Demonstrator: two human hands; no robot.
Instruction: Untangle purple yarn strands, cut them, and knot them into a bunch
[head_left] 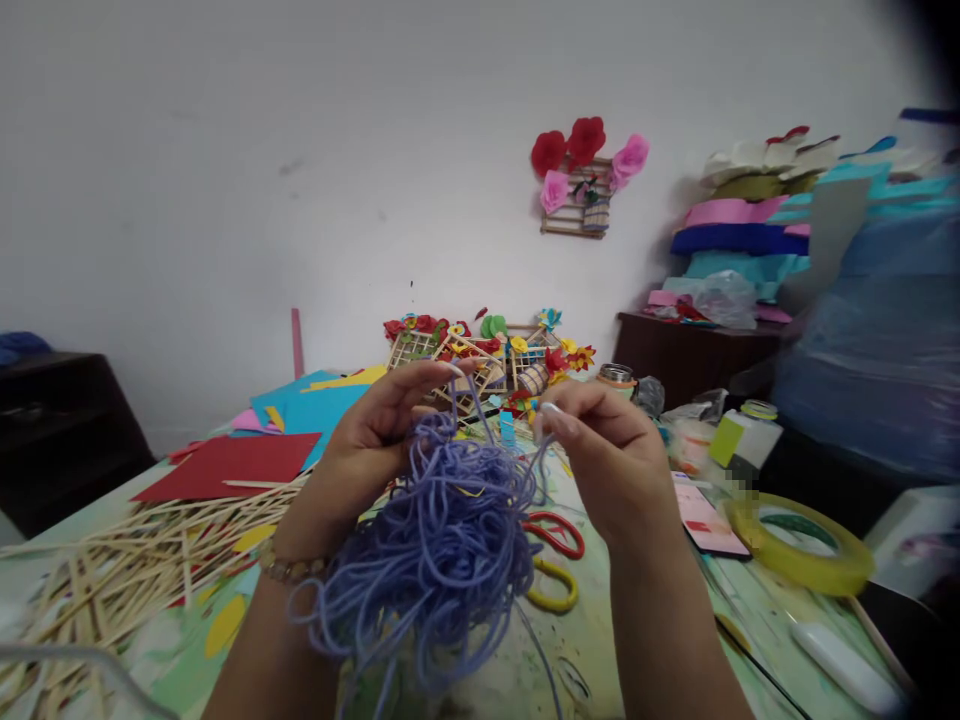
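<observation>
A big tangled bundle of purple yarn (457, 540) hangs in front of me above the table. My left hand (375, 430) is closed around the top of it, with strands looping up over the fingers. On the right side of the bundle, my right hand (611, 450) pinches a strand between thumb and forefinger. Loose ends trail down toward the table's front. Partly hidden behind the yarn lie scissors with a red handle (566, 535) and a yellow handle (559, 585).
Thin wooden sticks (135, 560) and red paper (232, 465) cover the left side. At right are a phone (712, 515), a roll of yellow tape (817, 575) and a white glue-gun-like object (844, 660). Stick frames with paper flowers (480, 360) stand at the back.
</observation>
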